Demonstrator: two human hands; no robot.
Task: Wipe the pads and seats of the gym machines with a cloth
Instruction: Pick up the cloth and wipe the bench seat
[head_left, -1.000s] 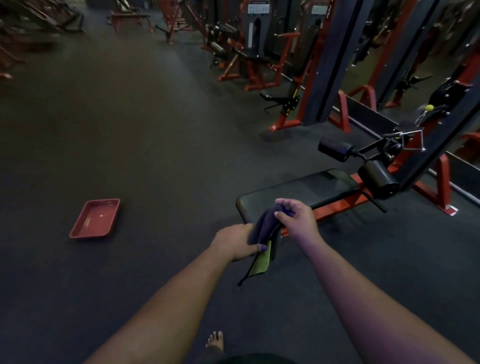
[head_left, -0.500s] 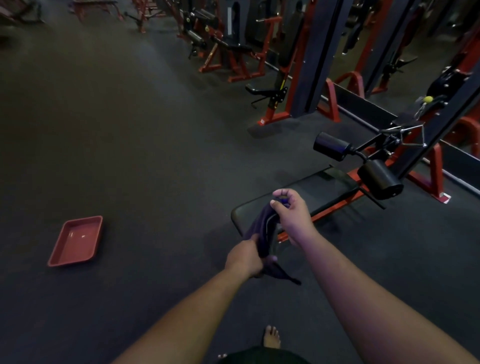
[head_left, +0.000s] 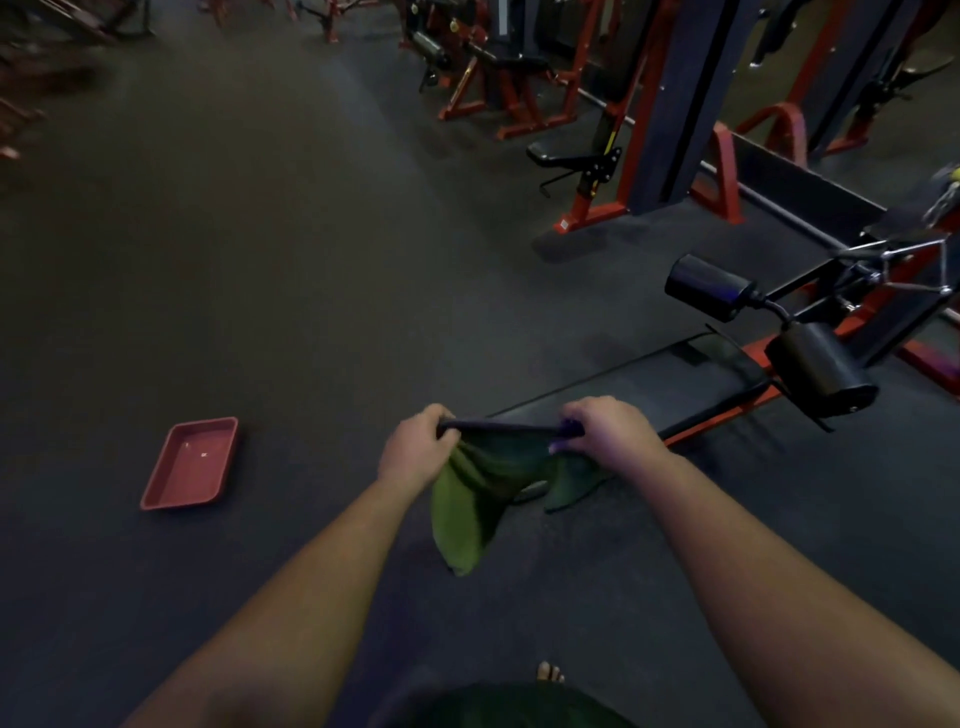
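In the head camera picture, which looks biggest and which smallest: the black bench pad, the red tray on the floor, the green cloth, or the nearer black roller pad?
As they look in the head view, largest first:
1. Bench pad, partly hidden behind the hands.
2. Green cloth, though it is nearer the camera, so that is unsure.
3. Red tray and roller pad look about alike; I would not rank them.

A dark cloth (head_left: 483, 467) with a green underside is stretched taut along its top edge and hangs down in loose folds in front of the near end of a long black bench pad (head_left: 649, 384) on a red frame. Two black roller pads (head_left: 821, 371) stand at the bench's far end.
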